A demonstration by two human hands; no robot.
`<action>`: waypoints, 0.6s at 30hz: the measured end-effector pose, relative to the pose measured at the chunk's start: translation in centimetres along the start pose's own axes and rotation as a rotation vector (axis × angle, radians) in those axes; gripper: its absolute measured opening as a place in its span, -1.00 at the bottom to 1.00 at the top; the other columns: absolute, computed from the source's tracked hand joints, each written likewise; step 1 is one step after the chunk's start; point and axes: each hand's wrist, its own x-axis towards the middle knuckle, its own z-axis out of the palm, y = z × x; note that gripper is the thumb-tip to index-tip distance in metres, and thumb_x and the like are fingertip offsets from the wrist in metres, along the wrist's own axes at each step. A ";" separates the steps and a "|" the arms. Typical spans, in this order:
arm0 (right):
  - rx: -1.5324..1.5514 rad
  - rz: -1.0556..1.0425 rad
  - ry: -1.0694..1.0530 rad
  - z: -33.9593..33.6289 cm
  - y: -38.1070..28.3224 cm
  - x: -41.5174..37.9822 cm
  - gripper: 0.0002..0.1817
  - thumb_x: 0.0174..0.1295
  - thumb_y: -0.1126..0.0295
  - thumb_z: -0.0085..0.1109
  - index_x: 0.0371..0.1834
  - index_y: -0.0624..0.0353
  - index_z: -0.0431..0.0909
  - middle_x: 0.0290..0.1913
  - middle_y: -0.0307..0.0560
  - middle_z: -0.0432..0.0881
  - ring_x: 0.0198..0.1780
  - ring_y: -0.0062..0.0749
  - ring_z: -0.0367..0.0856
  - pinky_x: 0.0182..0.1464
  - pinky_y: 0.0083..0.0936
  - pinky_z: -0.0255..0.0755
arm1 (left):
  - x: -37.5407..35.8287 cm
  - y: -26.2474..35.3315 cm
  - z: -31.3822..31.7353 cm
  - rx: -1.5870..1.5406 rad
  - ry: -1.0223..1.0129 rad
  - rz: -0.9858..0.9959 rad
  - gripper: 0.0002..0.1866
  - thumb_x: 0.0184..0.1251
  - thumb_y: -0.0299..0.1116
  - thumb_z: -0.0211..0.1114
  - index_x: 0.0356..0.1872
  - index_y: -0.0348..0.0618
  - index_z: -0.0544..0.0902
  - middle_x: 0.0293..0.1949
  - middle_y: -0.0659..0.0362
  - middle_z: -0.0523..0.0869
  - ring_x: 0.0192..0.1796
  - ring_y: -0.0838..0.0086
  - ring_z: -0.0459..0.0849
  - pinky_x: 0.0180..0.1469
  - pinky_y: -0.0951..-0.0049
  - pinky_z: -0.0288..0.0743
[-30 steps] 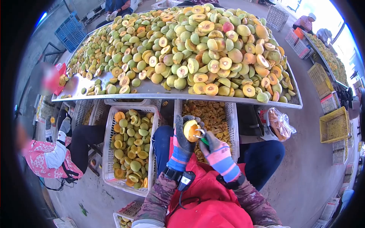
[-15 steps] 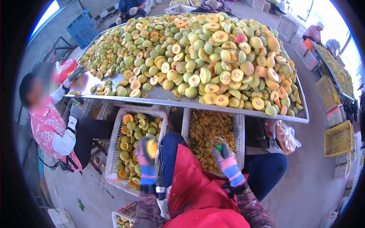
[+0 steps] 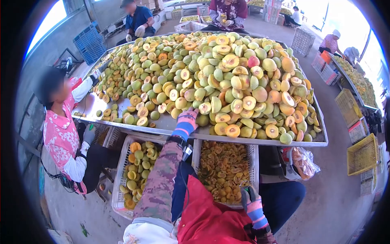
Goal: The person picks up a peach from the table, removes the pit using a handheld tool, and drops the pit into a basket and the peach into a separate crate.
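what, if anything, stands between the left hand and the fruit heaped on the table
Nothing visible: the left hand is past the table's metal rim, right at the near edge of the fruit heap.

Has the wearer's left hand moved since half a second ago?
Yes, forward: it was on the wearer's side of the table's front rim; now the left hand reaches past that rim to the fruit pile.
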 end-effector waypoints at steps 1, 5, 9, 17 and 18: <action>0.054 0.069 0.012 -0.3 -0.3 -0.3 -0.87 0.27 0.42 0.07 -0.28 0.28 0.52 -0.42 0.05 0.61 -0.40 -0.15 0.61 -0.34 -0.39 0.44 | -0.1 0.0 0.1 0.054 -0.039 0.008 -0.34 -0.15 -0.18 0.41 0.11 0.05 0.44 0.15 0.05 0.48 0.07 0.11 0.52 0.09 0.18 0.42; 0.066 -0.034 0.006 -0.6 -1.2 -0.4 -0.88 0.28 0.45 0.04 -0.26 0.27 0.52 -0.44 -0.01 0.60 -0.44 -0.28 0.58 -0.35 -0.43 0.42 | -2.1 -1.9 -2.1 -0.176 0.143 -0.054 -0.48 -0.03 -0.20 0.38 0.03 -0.02 0.50 0.05 0.05 0.54 -0.01 0.17 0.58 0.06 0.25 0.48; -0.092 -0.280 -0.015 0.9 -0.6 0.6 -0.86 0.25 0.50 0.05 -0.17 0.29 0.50 -0.37 0.01 0.61 -0.37 -0.19 0.61 -0.29 -0.38 0.46 | -7.5 -1.0 -4.0 -1.697 0.272 -0.140 -0.66 0.22 -0.34 0.21 0.01 -0.14 0.47 -0.10 0.15 0.57 -0.12 0.39 0.60 -0.12 0.40 0.56; -0.034 -0.416 -0.118 1.5 -12.1 2.4 -0.82 0.27 0.43 0.04 -0.12 0.24 0.47 -0.32 0.15 0.60 -0.26 0.11 0.58 -0.28 -0.25 0.46 | -18.0 14.8 -7.9 -1.455 0.415 -0.116 -0.44 0.46 0.13 -0.23 -0.18 -0.20 0.51 -0.34 0.13 0.64 -0.29 0.40 0.65 -0.17 0.44 0.56; 0.023 -0.291 -0.154 1.4 -12.3 2.5 -0.83 0.28 0.41 0.03 -0.13 0.22 0.47 -0.35 0.16 0.60 -0.27 0.15 0.57 -0.29 -0.24 0.46 | -18.2 15.2 -7.8 -1.463 0.408 -0.111 -0.44 0.46 0.13 -0.23 -0.18 -0.20 0.51 -0.34 0.13 0.64 -0.29 0.40 0.65 -0.17 0.44 0.56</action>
